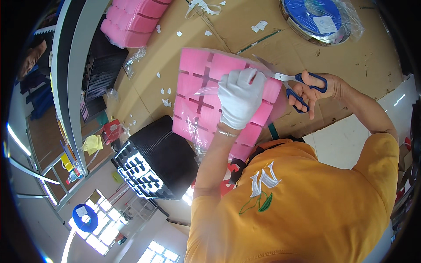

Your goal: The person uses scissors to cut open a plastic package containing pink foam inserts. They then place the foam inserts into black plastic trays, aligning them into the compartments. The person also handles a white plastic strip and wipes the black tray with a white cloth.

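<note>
A pink block [193,94] with cross-shaped slots, partly covered by clear plastic film [193,131], lies on the cardboard-covered table. On its upper face rests my left hand [241,97] in a white glove, fingers curled into the film; the exact pinch is hard to see. My bare right hand [313,91] has its fingers through the dark blue handles of a pair of scissors [284,76]. The scissor blades are parted and reach over the block's far right edge, close to the gloved hand.
Left of the block stands a black ribbed stack [164,153] with similar slots. Another pink bundle [133,22] lies at the far left. A blue reel [313,17] in plastic sits at the far right. White paper scraps [259,26] dot the cardboard [368,65].
</note>
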Tool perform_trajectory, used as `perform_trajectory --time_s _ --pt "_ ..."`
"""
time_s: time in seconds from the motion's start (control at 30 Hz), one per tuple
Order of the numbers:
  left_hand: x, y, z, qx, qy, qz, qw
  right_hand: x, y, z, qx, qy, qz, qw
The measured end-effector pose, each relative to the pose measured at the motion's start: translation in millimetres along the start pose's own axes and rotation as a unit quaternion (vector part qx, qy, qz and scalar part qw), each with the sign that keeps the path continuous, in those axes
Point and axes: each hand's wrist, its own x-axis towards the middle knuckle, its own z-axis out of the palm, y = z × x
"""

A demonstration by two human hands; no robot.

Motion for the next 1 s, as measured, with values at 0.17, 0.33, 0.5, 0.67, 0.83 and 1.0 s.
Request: perform_trajectory --time_s 0.17,0.33,0.5,0.67,0.83,1.0 --pt "-8 8 -2 -0.023 0.002 -0.017 1.000 5 -4 -6 -0.030 -0.018 0.011 0.999" --pt "-13 11 1 -0.032 0.037 -0.038 0.998 5 -3 -7 -0.022 -0.007 0.013 1.000" --pt "-15 9 2 -0.060 0.056 -0.046 0.996 0 -14 5 -0.015 0.060 0.019 0.998" --pt "-13 10 -3 -0.071 0.067 -0.047 0.994 3 -16 6 -0.035 0.070 0.020 0.997" --pt "-17 15 -5 -0.076 0.092 -0.030 0.992 10 -31 10 -0.062 0.081 0.038 0.994" --pt "-21 17 -7 -0.086 0.084 -0.037 0.992 9 -49 15 -0.097 0.085 0.070 0.989"
